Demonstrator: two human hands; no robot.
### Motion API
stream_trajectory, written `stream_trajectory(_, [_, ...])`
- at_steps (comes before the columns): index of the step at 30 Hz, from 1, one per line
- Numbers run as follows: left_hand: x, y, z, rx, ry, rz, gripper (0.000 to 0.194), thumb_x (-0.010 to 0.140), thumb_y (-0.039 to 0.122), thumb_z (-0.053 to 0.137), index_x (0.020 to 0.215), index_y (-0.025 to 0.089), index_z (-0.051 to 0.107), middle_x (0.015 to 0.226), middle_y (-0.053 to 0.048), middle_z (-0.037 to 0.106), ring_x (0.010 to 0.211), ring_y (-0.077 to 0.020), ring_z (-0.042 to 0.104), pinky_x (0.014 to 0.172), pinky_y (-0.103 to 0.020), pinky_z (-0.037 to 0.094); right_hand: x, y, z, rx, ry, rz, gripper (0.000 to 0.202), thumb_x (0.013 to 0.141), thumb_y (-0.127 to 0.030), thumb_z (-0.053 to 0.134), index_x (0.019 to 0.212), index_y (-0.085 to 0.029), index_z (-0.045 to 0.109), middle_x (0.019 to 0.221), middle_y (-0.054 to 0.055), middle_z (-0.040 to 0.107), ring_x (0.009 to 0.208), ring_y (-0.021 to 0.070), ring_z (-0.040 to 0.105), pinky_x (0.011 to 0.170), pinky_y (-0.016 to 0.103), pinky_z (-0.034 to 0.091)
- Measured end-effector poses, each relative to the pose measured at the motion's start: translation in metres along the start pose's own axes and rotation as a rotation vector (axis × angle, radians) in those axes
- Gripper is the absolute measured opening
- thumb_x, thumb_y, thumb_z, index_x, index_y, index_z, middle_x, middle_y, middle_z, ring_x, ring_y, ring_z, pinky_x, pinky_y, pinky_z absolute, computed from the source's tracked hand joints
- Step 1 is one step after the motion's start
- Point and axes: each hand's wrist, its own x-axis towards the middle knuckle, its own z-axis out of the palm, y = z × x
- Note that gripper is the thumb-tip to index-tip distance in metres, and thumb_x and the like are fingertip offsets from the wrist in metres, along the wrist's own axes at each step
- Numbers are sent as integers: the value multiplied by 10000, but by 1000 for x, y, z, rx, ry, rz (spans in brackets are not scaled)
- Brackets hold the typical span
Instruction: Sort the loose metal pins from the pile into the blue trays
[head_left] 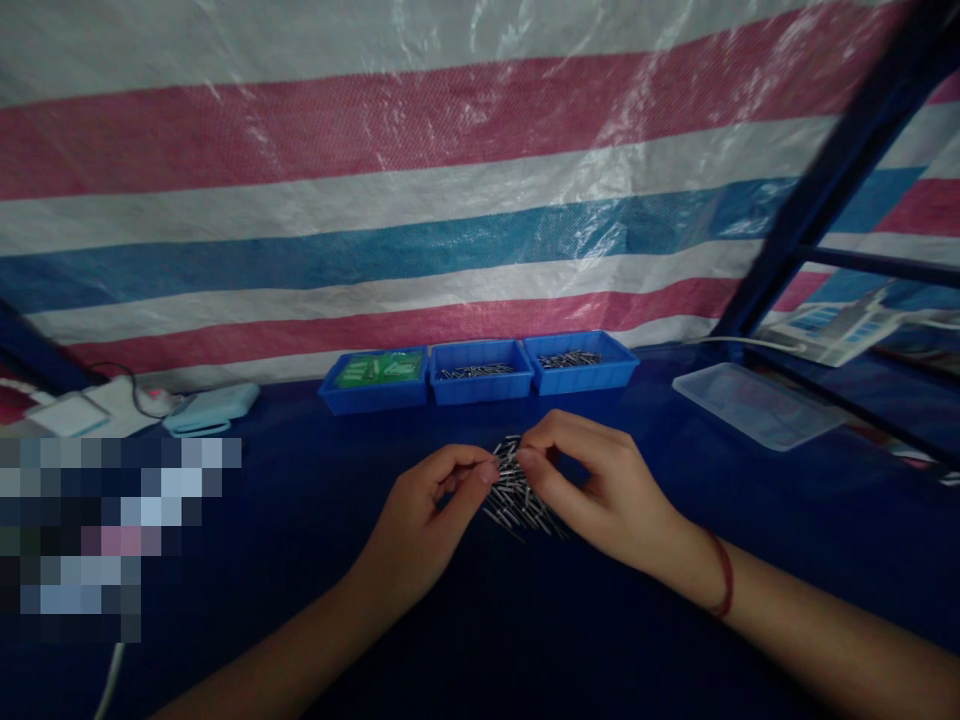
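A loose pile of thin, silvery metal pins [525,508] lies on the dark blue table in front of me. Over its left side is my left hand [431,505], thumb and forefinger pinched together. My right hand [600,485] comes in from the right, its thumb and forefinger closed above the pile's upper part. The two sets of fingertips are close to each other. Whatever is between them is too small to make out. A reddish cord circles my right wrist.
Behind the pile stand three blue bins: the left bin [375,402] holds green packets, the middle bin [484,392] and right bin [589,378] hold metal pieces. A translucent lid [757,405] lies at right. A light-blue case [214,408] and white adapter [71,412] are at left.
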Motion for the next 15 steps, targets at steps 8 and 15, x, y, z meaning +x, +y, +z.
stream_trajectory(8, [13,-8,-13,324,64,224,211,882,256,478,1067,191,555,919,-23,653,788,-144,608,746,-298,483,22,89,-35,-642,362,77,217,880,-292,466,834,-159,631,780,75,664,702,190,574,684,318,433])
stream_trajectory(15, [23,-29,-30,623,-162,263,317,888,207,434,1198,188,499,1015,-60,625,901,-192,589,823,-368,462,21,118,-46,-789,280,99,193,832,-243,499,859,-127,650,814,103,691,752,241,595,778,383,419])
